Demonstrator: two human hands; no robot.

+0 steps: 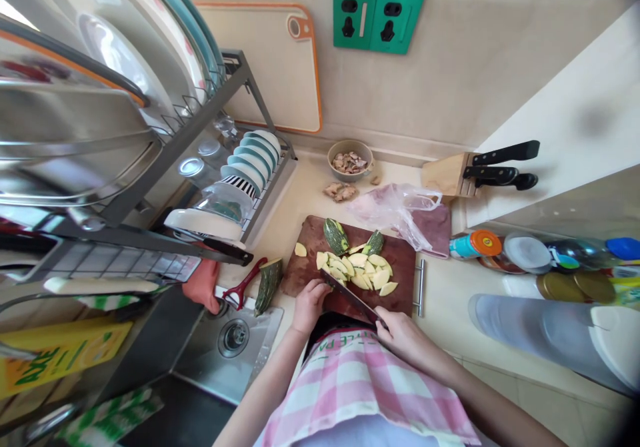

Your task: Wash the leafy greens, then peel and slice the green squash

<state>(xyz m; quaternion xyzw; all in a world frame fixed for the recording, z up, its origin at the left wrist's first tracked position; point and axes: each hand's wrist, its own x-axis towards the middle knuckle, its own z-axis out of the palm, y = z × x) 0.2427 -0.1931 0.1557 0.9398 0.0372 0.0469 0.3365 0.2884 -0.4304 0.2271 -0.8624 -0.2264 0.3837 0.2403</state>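
Note:
A dark knife (350,296) lies slantwise over the near part of a brown cutting board (300,270). My right hand (395,327) is wrapped round its handle. At the blade's far end, my left hand (311,302) has its fingers bent together near the tip; what they hold, if anything, is hidden. Pale squash slices (379,278) are spread over the middle of the board, beyond the blade. Two green-skinned squash pieces (335,235) rest behind the slices. Left of the board, another squash piece (269,286) lies beside a red peeler (243,287).
A metal sink (260,340) is at the lower left, below a dish rack (265,200). Behind the board are a bowl (351,160), ginger (340,191) and a plastic bag (400,207). A knife block (445,175) and jars (525,252) stand right.

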